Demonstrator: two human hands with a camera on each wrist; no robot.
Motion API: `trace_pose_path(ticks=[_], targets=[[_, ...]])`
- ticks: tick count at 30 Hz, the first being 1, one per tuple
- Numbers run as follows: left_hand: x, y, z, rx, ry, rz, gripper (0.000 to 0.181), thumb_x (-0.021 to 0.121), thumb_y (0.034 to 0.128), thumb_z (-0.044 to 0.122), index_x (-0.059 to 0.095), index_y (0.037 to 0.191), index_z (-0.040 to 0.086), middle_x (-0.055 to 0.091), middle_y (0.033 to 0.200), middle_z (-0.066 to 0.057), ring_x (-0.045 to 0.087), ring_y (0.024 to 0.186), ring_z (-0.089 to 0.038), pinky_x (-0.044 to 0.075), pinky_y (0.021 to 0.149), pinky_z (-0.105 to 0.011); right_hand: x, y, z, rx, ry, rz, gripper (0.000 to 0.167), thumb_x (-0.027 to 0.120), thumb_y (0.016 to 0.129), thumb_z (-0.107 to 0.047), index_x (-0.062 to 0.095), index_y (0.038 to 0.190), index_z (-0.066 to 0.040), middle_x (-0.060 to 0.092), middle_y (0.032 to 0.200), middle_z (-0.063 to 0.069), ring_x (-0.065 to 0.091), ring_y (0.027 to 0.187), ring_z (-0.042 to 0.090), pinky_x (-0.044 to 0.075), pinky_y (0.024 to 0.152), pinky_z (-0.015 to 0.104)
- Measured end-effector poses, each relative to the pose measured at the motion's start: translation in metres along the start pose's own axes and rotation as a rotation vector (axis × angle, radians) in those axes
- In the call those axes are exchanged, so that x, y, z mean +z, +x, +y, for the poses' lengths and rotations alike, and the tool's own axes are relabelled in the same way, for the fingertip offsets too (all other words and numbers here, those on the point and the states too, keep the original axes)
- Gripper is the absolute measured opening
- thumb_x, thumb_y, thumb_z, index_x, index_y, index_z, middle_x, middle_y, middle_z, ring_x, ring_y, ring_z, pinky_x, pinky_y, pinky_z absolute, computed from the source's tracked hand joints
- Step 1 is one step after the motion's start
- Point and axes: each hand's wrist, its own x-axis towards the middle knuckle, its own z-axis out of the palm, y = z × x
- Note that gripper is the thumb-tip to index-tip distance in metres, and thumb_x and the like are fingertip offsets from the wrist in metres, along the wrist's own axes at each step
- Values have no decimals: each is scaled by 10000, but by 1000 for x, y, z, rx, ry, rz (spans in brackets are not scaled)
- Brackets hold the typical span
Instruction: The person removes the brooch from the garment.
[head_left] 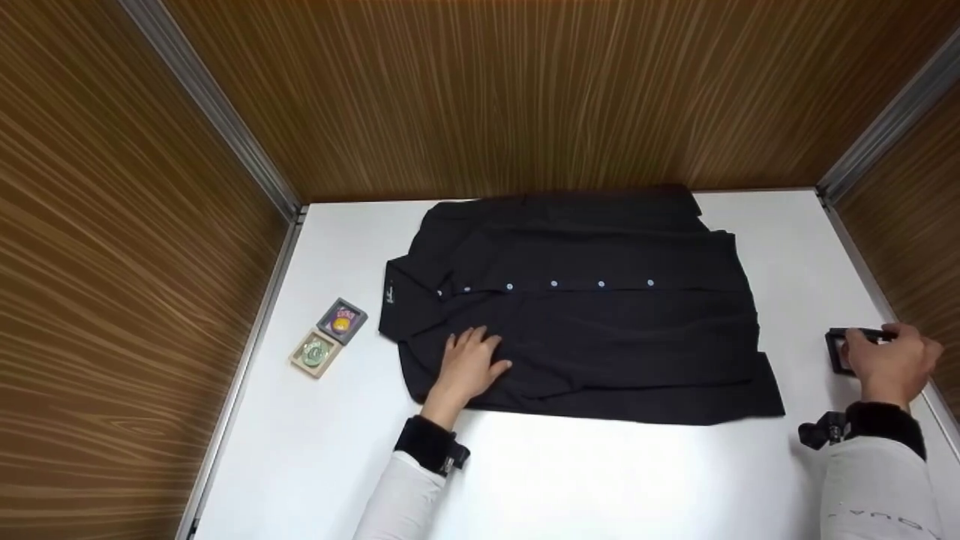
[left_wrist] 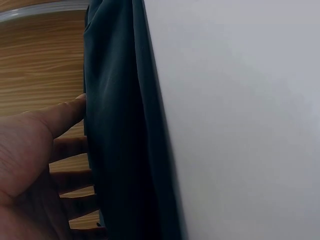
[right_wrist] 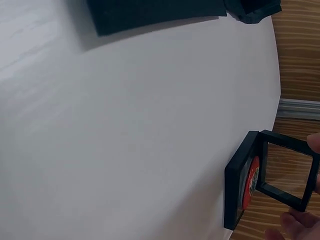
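A dark button-up shirt (head_left: 615,337) lies spread on the white table, collar to the left, with a row of pale buttons along its middle. My left hand (head_left: 466,367) rests on the shirt below the collar, its fingers spread; the left wrist view shows those fingertips against the dark cloth (left_wrist: 115,100). At the table's right side, my right hand (head_left: 896,361) holds a small black display case (right_wrist: 232,187) by its edge. In the right wrist view its square frame-like lid (right_wrist: 282,195) stands swung out from the base, and a red round piece (right_wrist: 251,182) shows inside.
Left of the collar, two small square cases lie corner to corner: a grey one with a purple and yellow piece (head_left: 342,321) and a beige one with a green piece (head_left: 315,352). Wood-grain panels (head_left: 487,97) with metal edge rails (head_left: 217,97) enclose the table (head_left: 600,480).
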Motion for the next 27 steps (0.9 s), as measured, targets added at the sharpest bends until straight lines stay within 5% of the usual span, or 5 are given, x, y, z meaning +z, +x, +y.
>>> trace_pose_path(ticks=[15,27], targets=[[0,-2,-3,3,3,13,511,628,939,448,611,1330,119,489,1422,-183,427,1325,-379,291,1090,-595,16,-2,8,-115,-107,-97,713,635,887,-469,494,1367,40,407,1394,343,410,1219,447,369,718,345],[2,-2,-4,10,-9,12,514,622,943,443,606,1336,112,485,1422,-183,421,1328,-373,291,1092,-592,18,-6,9,-104,-162,-211,721,592,898,-540,525,1356,11,451,1388,300,405,1228,475,389,701,356]])
